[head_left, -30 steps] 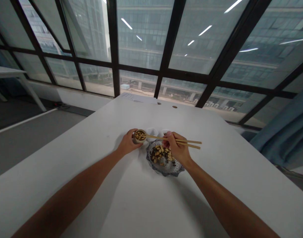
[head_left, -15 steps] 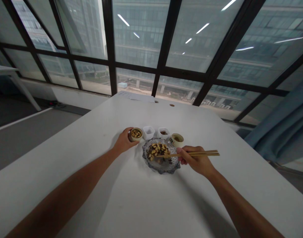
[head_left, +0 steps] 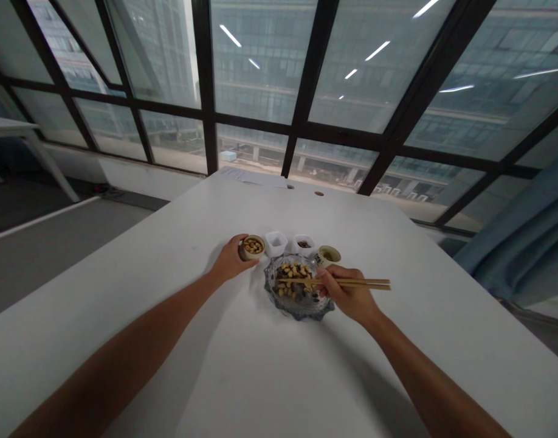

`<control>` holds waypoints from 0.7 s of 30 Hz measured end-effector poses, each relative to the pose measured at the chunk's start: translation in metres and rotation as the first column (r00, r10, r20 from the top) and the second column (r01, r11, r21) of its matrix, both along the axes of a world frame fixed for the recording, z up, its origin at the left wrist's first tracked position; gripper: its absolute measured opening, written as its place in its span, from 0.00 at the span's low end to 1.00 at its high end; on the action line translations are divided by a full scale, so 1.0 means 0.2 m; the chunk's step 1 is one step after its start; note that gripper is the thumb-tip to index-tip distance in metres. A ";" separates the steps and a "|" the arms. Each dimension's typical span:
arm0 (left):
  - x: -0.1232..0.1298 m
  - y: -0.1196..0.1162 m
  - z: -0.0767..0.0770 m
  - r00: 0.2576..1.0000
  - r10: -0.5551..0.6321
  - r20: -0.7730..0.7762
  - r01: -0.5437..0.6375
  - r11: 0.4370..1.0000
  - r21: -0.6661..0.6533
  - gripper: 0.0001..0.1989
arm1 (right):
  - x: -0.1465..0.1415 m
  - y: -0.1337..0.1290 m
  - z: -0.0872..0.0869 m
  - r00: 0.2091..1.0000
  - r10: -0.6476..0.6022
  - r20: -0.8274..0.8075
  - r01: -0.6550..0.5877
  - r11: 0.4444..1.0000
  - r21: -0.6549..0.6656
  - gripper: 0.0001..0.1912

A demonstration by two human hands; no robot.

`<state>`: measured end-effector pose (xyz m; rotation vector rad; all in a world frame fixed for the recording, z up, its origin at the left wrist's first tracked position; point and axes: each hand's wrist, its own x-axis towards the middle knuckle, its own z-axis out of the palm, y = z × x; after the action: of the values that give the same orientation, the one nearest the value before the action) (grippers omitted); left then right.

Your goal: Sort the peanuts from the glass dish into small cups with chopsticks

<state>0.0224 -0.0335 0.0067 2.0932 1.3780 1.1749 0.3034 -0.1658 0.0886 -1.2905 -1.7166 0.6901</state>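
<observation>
My left hand (head_left: 231,258) is wrapped round the side of a small round cup (head_left: 253,248) that holds pale nuts or beans. In my right hand (head_left: 347,294) is a pair of wooden chopsticks (head_left: 365,283), pointing left. Their tips lie over a scalloped glass bowl (head_left: 301,310), among a mix of pale nut-like pieces (head_left: 292,281) and dark seed-like bits. Whether the tips pinch a piece is too small to tell. Behind the bowl's right side, close to my right hand, stands a second round cup (head_left: 328,254) with dark lettering.
Two small white square dishes stand behind the bowl: the left dish (head_left: 276,244) looks bare inside, the right dish (head_left: 303,245) holds dark bits. Papers (head_left: 256,177) lie at the white table's (head_left: 206,377) far edge, before tall windows. A blue curtain (head_left: 520,237) hangs at right.
My right hand and the chopsticks have shifted left, with the tips now farther left over the bowl's pieces. My left hand still grips the cup.
</observation>
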 end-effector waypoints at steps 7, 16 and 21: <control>0.00 0.00 0.00 1.000 0.002 -0.004 -0.002 1.000 0.008 0.38 | -0.04 0.02 -0.04 0.999 0.025 -0.048 -0.023 0.999 0.038 0.23; 0.01 -0.01 0.01 1.000 0.004 -0.011 -0.004 1.000 -0.011 0.37 | -0.05 0.02 -0.03 0.992 -0.062 -0.107 0.065 0.998 0.019 0.24; 0.01 -0.01 0.01 1.000 0.007 -0.020 -0.007 1.000 -0.014 0.38 | -0.06 0.03 -0.06 0.990 -0.090 -0.105 0.089 0.996 -0.009 0.24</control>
<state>0.0237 -0.0349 0.0081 2.0972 1.3995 1.1473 0.2909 -0.1606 0.0766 -1.3029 -1.5633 0.6978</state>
